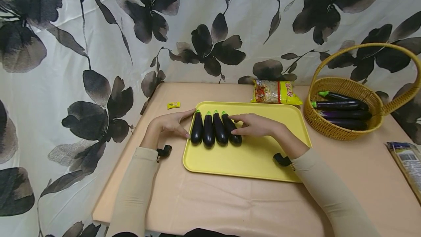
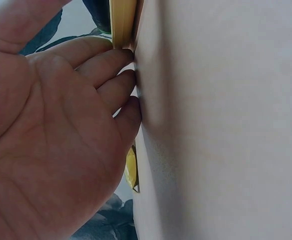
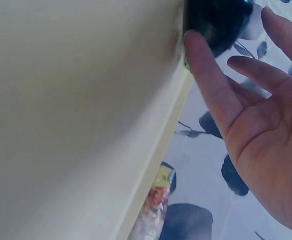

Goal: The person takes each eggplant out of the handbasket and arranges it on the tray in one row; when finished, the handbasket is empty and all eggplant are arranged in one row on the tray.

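Several dark purple eggplants (image 1: 208,132) lie side by side on the left part of a yellow tray (image 1: 263,160), green stem ends pointing away from me. At the tray's left edge is my left hand (image 1: 171,123), its fingers extended beside the leftmost eggplant (image 1: 196,131); in the left wrist view its fingertips meet the tray's rim (image 2: 123,22). My right hand (image 1: 256,124) reaches over the tray with its fingers at the rightmost eggplant (image 1: 234,134). The right wrist view has one fingertip against that eggplant (image 3: 216,22), with the other fingers spread and not curled round it.
A wicker basket (image 1: 348,134) with a tall handle holds several more eggplants (image 1: 343,104) on the right. Behind the tray lies a yellow-and-red food packet (image 1: 274,92). A small yellow packet (image 1: 173,105) sits at the back left, and another package (image 1: 406,160) at the right edge.
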A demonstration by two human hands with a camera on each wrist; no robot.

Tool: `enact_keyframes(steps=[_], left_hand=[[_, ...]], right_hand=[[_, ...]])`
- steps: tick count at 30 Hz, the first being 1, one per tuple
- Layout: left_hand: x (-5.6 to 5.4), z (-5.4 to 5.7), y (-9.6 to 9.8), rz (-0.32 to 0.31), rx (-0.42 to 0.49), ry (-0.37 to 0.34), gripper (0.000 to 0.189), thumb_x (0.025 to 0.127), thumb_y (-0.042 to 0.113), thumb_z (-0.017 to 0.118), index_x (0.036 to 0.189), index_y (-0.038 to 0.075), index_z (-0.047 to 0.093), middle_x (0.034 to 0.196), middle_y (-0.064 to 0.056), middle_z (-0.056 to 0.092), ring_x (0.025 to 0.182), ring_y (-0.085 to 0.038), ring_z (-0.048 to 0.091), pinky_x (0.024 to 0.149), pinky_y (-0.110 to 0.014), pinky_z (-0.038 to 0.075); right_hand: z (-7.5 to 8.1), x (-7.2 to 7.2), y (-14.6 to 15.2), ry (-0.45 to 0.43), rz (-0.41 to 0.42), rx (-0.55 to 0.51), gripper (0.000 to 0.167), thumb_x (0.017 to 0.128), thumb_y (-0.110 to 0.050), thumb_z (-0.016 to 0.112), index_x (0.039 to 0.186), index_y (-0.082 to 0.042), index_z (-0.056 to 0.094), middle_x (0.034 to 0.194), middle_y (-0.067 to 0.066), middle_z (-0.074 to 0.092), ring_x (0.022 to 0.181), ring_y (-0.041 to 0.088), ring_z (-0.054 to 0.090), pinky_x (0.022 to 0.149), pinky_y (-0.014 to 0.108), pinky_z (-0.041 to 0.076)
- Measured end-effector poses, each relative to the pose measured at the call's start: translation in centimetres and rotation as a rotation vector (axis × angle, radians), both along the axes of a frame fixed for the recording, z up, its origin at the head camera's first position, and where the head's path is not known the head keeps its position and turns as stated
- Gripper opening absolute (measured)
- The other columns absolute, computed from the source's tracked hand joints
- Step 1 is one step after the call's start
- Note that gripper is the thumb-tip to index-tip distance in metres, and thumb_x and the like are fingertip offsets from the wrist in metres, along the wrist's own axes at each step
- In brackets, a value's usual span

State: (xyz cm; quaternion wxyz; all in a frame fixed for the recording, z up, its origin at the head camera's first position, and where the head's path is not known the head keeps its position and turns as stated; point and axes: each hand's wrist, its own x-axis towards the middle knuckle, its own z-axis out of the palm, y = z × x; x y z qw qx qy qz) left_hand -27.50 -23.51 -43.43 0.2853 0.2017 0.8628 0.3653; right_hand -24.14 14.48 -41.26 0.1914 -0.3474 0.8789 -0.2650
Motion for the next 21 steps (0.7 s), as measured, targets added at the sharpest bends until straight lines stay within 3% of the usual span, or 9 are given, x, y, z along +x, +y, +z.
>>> enact_keyframes(steps=[6, 12, 21], left_hand=[[0.0, -0.1, 0.0, 0.003, -0.012, 0.005, 0.129, 0.071, 0.025, 0.098, 0.169, 0.024, 0.014, 0.176, 0.001, 0.010, 0.162, -0.020, 0.001, 0.132, -0.048, 0.006], [0.0, -0.2, -0.2, 0.003, 0.000, 0.000, 0.130, 0.070, 0.025, 0.098, 0.169, 0.023, 0.014, 0.176, 0.001, 0.010, 0.162, -0.020, 0.001, 0.132, -0.047, 0.006], [0.0, -0.1, -0.2, 0.006, 0.016, -0.012, 0.131, 0.069, 0.024, 0.099, 0.169, 0.022, 0.014, 0.176, 0.001, 0.010, 0.162, -0.019, 0.001, 0.132, -0.047, 0.006]], right_hand=[[1.2, 0.9, 1.5, 0.120, -0.037, -0.086, 0.064, 0.103, -0.036, 0.066, 0.156, -0.008, 0.047, 0.149, 0.015, 0.057, 0.114, 0.024, 0.067, 0.098, 0.047, 0.057], [2.7, 2.1, 3.5, 0.253, -0.118, -0.199, 0.054, 0.103, -0.031, 0.068, 0.152, -0.012, 0.054, 0.146, 0.011, 0.058, 0.123, 0.032, 0.063, 0.098, 0.055, 0.055], [4.1, 3.6, 5.7, 0.412, -0.210, -0.347, 0.047, 0.102, -0.022, 0.068, 0.147, -0.012, 0.059, 0.143, 0.011, 0.060, 0.122, 0.031, 0.061, 0.095, 0.052, 0.054]])
